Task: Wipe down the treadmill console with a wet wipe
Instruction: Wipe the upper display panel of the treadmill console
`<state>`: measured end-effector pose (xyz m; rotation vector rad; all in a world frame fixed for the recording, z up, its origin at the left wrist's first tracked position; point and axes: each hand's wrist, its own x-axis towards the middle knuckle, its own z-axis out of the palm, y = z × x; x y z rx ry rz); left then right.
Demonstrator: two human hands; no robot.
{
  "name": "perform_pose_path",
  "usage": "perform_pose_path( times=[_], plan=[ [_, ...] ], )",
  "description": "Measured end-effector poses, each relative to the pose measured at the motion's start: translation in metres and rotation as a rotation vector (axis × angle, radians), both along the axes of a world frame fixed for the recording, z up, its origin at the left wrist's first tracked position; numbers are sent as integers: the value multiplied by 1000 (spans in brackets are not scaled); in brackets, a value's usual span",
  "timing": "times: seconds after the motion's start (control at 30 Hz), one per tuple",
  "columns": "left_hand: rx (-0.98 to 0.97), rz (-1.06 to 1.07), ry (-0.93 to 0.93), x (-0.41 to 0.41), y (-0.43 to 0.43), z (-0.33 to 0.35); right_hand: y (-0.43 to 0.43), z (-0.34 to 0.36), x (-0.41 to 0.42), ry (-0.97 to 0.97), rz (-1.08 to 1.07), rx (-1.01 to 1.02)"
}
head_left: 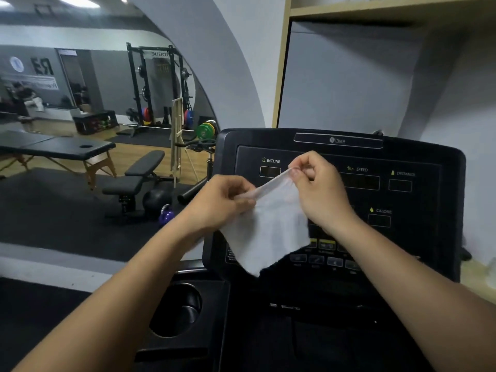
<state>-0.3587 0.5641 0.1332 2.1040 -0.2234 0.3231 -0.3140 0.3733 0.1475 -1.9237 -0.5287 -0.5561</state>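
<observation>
**Desk:** Where's the wipe?

**Me:** I have the wipe (pixel 271 232) up in front of the console (pixel 418 159), stretched between both grips. Its top edge runs taut from one grip to the other. The rest hangs loose over the lower buttons.

**Desk:** And the grips?

**Me:** My left grip (pixel 222 200) pinches the lower-left end of that edge, fingers curled on it. My right grip (pixel 319 191) pinches the upper-right end between thumb and fingertips, a little higher, over the middle of the panel.

**Desk:** Is the wipe on the panel?

**Me:** I can't tell whether it touches. The displays are dark, and I can read INCLINE and SPEED above 2 of them.

**Desk:** Anything else?

**Me:** 1 cup holder (pixel 178 310) sits below and left of the console. Further left I see a bench (pixel 139 178), a kettlebell (pixel 166 214) and a rack (pixel 158 84).
</observation>
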Motion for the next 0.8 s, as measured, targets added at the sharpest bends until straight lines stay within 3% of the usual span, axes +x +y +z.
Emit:
perform_pose_path(
  times=[0.1,0.2,0.4,0.43,0.53,0.6,0.7,0.73,0.8],
  plan=[
    [97,62,24,1,13,5,-11,-3,6,-49,-37,-18],
    [-30,231,-122,11,15,17,-16,0,18,-141,-128,-158],
    [95,384,-318,60,2,28,-3,22,47,-344,-625,-284],
    [159,420,-329,67,1,24,3,18,46,-459,-625,-322],
    [345,525,-458,76,-1,15,22,-21,45,-754,-350,-577],
    [460,597,-595,76,4,8,22,-46,52,-700,-284,-758],
    [695,616,-1006,71,6,-17,16,-52,57,-578,-252,-868],
    [759,518,-1062,69,2,-32,16,-48,55,-550,-239,-885],
    [767,336,-936,67,-5,-57,18,-41,52,-506,-245,-925]
  ],
)
